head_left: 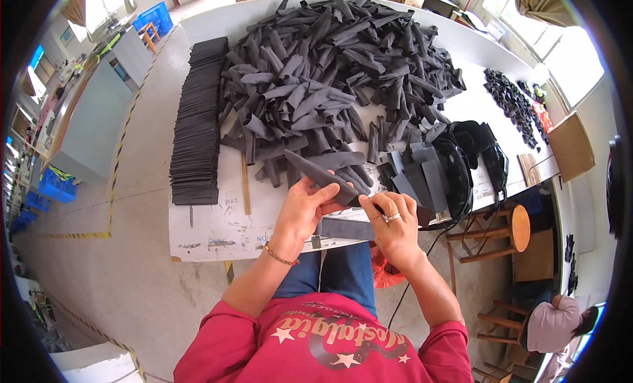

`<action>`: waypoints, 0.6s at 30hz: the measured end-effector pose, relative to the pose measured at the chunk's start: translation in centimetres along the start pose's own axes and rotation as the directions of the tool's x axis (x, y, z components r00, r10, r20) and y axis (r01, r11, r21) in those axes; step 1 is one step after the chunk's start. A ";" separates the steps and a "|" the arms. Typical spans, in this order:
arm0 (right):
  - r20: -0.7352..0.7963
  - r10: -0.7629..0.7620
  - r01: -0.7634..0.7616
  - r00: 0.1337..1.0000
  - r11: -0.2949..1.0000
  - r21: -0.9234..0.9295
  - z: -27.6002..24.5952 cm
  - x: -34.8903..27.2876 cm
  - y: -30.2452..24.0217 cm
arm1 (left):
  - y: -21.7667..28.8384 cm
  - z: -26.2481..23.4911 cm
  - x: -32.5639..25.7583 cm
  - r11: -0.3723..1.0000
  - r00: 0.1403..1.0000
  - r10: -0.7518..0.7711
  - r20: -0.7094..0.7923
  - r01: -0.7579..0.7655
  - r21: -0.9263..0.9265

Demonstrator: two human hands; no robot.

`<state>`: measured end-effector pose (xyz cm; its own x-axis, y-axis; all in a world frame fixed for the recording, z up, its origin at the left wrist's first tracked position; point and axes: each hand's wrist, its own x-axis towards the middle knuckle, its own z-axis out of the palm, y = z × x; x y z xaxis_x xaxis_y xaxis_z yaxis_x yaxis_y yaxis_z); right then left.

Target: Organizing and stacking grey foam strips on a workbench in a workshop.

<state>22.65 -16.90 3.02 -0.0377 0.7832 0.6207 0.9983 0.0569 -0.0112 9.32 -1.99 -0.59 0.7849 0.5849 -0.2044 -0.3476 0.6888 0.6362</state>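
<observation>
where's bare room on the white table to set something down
Front-left corner of the white table, bordered by the dark stack, wooden stick and front edge; also between heaped grey tubes and small dark pieces. Crowded: the centre, and right-front among flat grey pieces.

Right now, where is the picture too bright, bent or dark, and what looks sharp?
In the head view, the window at right is washed white, the table bows along its far rim, the corners go black, the held grey piece looks fairly sharp.
</observation>
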 end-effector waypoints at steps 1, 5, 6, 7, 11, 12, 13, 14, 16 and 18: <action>0.001 0.001 -0.001 1.000 1.000 -0.004 0.0 0.0 -0.1 | -0.1 0.2 -0.1 1.000 1.000 0.023 -0.018 -0.023 0.020; -0.015 0.085 -0.086 0.996 0.996 -0.024 1.2 -0.4 -0.9 | -1.1 0.7 -0.7 0.986 0.987 0.154 -0.044 -0.150 0.069; -0.027 0.127 -0.128 0.992 0.991 -0.027 1.5 -0.5 -1.1 | -1.4 0.8 -0.9 0.979 0.980 0.189 -0.055 -0.183 0.095; -0.037 0.163 -0.163 0.986 0.986 -0.024 1.7 -0.5 -1.4 | -1.6 0.9 -1.0 0.969 0.972 0.224 -0.067 -0.215 0.121; -0.085 0.238 -0.238 0.968 0.971 0.003 2.6 -0.6 -2.4 | -1.9 0.9 -1.1 0.955 0.958 0.276 -0.084 -0.262 0.141; -0.087 0.237 -0.238 0.967 0.971 0.004 2.8 -0.6 -2.5 | -1.9 0.8 -1.2 0.954 0.957 0.277 -0.083 -0.264 0.143; -0.123 0.249 -0.248 0.961 0.969 0.023 2.9 -0.7 -2.6 | -1.8 0.7 -1.2 0.954 0.958 0.278 -0.069 -0.267 0.138; -0.156 0.261 -0.258 0.953 0.965 0.043 3.1 -0.7 -2.7 | -1.8 0.7 -1.2 0.954 0.959 0.279 -0.056 -0.270 0.133; -0.185 0.261 -0.257 0.947 0.965 0.050 3.4 -0.4 -2.9 | -2.0 0.8 -1.3 0.953 0.956 0.286 -0.063 -0.276 0.125; -0.214 0.261 -0.255 0.941 0.965 0.056 3.6 -0.2 -3.1 | -2.3 1.0 -1.3 0.952 0.954 0.293 -0.069 -0.284 0.117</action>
<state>19.44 -15.02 0.16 0.2343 0.6200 0.7488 0.9709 -0.1100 -0.2127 9.55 -4.74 -1.05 0.6116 0.7889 -0.0599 -0.4936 0.4397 0.7503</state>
